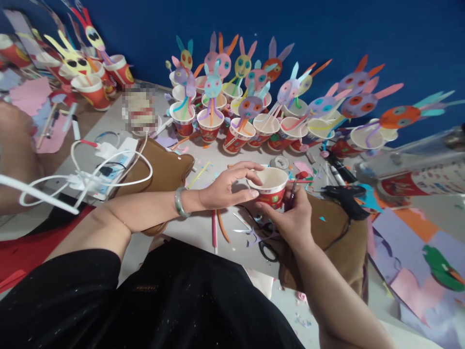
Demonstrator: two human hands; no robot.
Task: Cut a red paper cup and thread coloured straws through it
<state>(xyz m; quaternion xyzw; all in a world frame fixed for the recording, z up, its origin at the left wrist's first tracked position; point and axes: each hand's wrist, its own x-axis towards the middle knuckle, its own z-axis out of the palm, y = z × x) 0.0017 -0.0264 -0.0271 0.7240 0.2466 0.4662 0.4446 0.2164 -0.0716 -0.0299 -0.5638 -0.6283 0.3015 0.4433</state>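
Observation:
A red and white paper cup [273,195] is held upright in front of me. My left hand [232,188] grips its left side, thumb against the outer wall and fingers at the rim. Supporting the cup from the lower right is my right hand [294,215], which also has a slim dark pen-like tool [292,196] between its fingers. What the tool is I cannot make out. Below the hands lie a pink strip [214,230], an orange strip [223,227] and scissors [269,252], partly covered by paper scraps.
Several cups with paper rabbit heads [212,87] line the blue wall. A power strip [115,167] with white cables lies left, near another person's arm [16,155]. A black glue gun [345,196] rests on the right, beside coloured paper sheets [407,242] and a clear-wrapped stack of cups [417,174].

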